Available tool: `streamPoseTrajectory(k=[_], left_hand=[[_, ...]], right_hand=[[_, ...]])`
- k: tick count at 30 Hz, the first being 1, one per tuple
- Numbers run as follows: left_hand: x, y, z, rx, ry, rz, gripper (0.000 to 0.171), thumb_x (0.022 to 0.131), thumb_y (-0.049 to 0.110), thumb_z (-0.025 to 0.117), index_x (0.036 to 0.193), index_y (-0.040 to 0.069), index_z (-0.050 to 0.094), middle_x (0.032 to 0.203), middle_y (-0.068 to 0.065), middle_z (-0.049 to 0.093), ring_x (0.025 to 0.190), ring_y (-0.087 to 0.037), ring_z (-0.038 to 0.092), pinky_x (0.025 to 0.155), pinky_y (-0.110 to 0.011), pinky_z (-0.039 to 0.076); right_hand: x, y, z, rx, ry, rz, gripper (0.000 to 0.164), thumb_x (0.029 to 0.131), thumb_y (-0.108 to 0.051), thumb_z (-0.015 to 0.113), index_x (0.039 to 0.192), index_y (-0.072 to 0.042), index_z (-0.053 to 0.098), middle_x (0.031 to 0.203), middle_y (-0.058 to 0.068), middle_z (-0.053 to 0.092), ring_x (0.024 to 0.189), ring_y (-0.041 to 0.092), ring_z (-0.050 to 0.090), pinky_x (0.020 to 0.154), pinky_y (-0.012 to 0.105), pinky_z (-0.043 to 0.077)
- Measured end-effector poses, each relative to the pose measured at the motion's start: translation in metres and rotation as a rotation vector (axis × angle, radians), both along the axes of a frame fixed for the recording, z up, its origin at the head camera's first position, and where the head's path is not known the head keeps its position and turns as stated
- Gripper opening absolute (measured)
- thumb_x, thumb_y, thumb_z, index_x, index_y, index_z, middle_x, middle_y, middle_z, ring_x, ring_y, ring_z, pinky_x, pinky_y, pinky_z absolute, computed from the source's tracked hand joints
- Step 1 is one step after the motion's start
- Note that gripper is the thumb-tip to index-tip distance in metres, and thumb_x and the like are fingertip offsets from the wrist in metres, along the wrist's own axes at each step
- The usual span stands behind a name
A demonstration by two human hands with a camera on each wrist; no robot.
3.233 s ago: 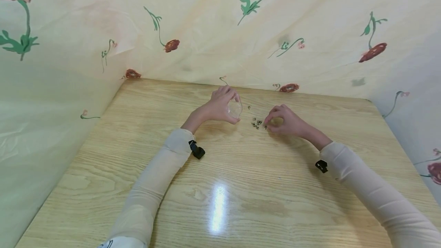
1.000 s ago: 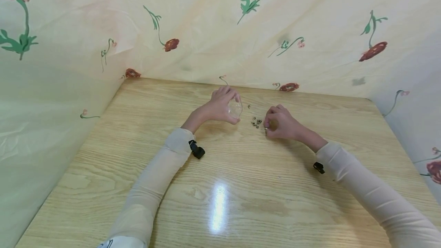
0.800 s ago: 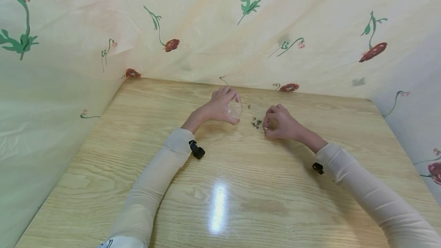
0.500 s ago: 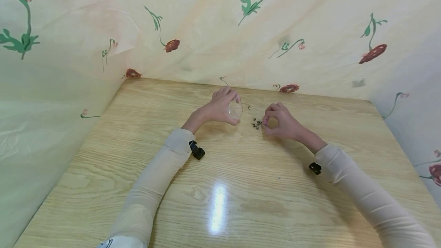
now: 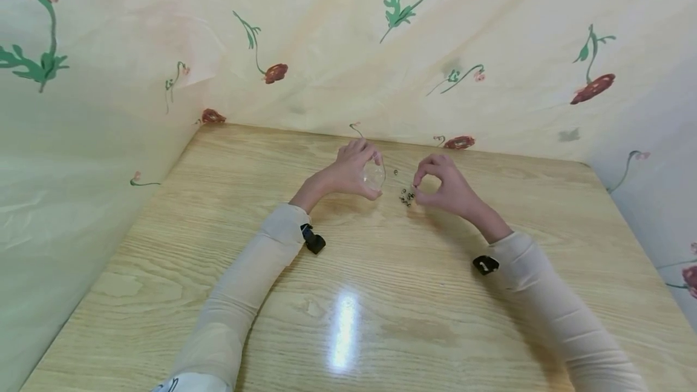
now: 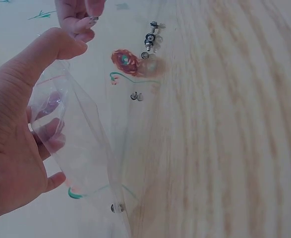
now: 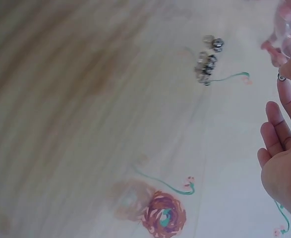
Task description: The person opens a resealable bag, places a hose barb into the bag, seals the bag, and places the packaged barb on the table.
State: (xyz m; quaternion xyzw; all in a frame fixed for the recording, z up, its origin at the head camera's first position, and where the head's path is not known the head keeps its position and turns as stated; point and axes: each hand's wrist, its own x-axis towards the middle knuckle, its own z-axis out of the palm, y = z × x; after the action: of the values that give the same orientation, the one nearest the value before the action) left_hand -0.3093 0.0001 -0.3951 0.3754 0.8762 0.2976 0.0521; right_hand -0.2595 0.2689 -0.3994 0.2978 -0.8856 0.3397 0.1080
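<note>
My left hand (image 5: 348,171) holds a clear plastic zip bag (image 6: 88,144), its mouth spread between thumb and fingers. A small metal piece (image 6: 117,208) shows through the lower part of the bag. To the right, my right hand (image 5: 448,189) pinches a small round metal piece (image 7: 282,77) between thumb and index finger, above the table beside a little pile. Several similar metal pieces (image 5: 406,197) lie between the hands, looking like small screws with dark collars. One single piece (image 5: 395,172) lies apart, farther back and nearer the bag.
The wood-grain table (image 5: 272,325) is glossy and shows reflections. A flowered plastic sheet (image 5: 327,35) rises behind its back edge and along both sides. Black straps (image 5: 313,239) hang at the wrists.
My right hand, low at the pile's right side before, has lifted and shifted slightly left and back with the metal piece in its fingertips. My left hand keeps holding the bag in place.
</note>
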Motion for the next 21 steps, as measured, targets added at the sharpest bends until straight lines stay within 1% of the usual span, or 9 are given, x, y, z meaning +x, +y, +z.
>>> streamPoseTrajectory(k=[3, 6, 9, 12, 16, 19, 21], left_hand=[[0.001, 0.000, 0.000, 0.002, -0.003, 0.000, 0.058, 0.076, 0.036, 0.083, 0.117, 0.012, 0.050, 0.124, -0.011, 0.043, 0.117, -0.025, 0.033, 0.102, -0.048, 0.025], [0.001, 0.000, 0.000, 0.010, -0.003, -0.002, 0.057, 0.076, 0.036, 0.083, 0.116, 0.013, 0.050, 0.126, -0.014, 0.043, 0.117, -0.026, 0.032, 0.102, -0.048, 0.024], [0.001, 0.001, -0.001, 0.017, -0.002, -0.006, 0.058, 0.076, 0.036, 0.083, 0.117, 0.011, 0.050, 0.127, -0.016, 0.044, 0.116, -0.026, 0.032, 0.102, -0.048, 0.025], [0.001, 0.000, -0.001, 0.019, 0.002, -0.008, 0.060, 0.075, 0.036, 0.083, 0.119, 0.009, 0.051, 0.126, -0.016, 0.044, 0.116, -0.026, 0.033, 0.102, -0.048, 0.025], [0.001, 0.000, -0.001, 0.018, 0.009, -0.010, 0.060, 0.075, 0.036, 0.083, 0.119, 0.009, 0.051, 0.127, -0.015, 0.044, 0.117, -0.026, 0.033, 0.102, -0.048, 0.025], [0.001, 0.001, 0.000, 0.017, 0.014, -0.012, 0.060, 0.076, 0.037, 0.083, 0.119, 0.009, 0.051, 0.127, -0.015, 0.044, 0.117, -0.026, 0.034, 0.102, -0.048, 0.026], [0.001, 0.001, 0.000, 0.014, 0.017, -0.012, 0.060, 0.076, 0.037, 0.082, 0.120, 0.009, 0.051, 0.127, -0.015, 0.044, 0.117, -0.026, 0.034, 0.102, -0.048, 0.026]], right_hand=[[-0.001, -0.004, 0.003, -0.047, 0.014, -0.005, 0.012, 0.077, 0.001, 0.074, 0.081, -0.009, 0.069, 0.102, 0.015, 0.060, 0.106, 0.032, 0.045, 0.092, 0.049, 0.033], [-0.002, -0.009, 0.005, -0.090, 0.000, -0.023, 0.013, 0.078, 0.001, 0.076, 0.081, -0.010, 0.069, 0.105, 0.014, 0.060, 0.109, 0.030, 0.044, 0.094, 0.050, 0.033], [-0.002, -0.012, 0.005, -0.120, -0.014, -0.038, 0.012, 0.078, 0.000, 0.076, 0.082, -0.009, 0.070, 0.109, 0.015, 0.061, 0.111, 0.029, 0.044, 0.095, 0.052, 0.032], [-0.003, -0.017, 0.008, -0.144, -0.013, -0.041, 0.010, 0.078, 0.001, 0.075, 0.083, -0.006, 0.070, 0.109, 0.016, 0.061, 0.112, 0.029, 0.045, 0.098, 0.053, 0.031], [-0.001, -0.027, 0.017, -0.182, 0.007, -0.041, 0.010, 0.077, 0.007, 0.072, 0.083, 0.000, 0.068, 0.105, 0.021, 0.059, 0.111, 0.033, 0.045, 0.099, 0.052, 0.030], [0.004, -0.037, 0.027, -0.203, 0.031, -0.031, 0.010, 0.078, 0.011, 0.071, 0.082, 0.003, 0.066, 0.104, 0.025, 0.058, 0.107, 0.037, 0.045, 0.097, 0.050, 0.030], [0.004, -0.042, 0.030, -0.217, 0.049, -0.024, 0.012, 0.077, 0.014, 0.072, 0.081, 0.004, 0.066, 0.102, 0.026, 0.058, 0.104, 0.038, 0.045, 0.096, 0.047, 0.029]])
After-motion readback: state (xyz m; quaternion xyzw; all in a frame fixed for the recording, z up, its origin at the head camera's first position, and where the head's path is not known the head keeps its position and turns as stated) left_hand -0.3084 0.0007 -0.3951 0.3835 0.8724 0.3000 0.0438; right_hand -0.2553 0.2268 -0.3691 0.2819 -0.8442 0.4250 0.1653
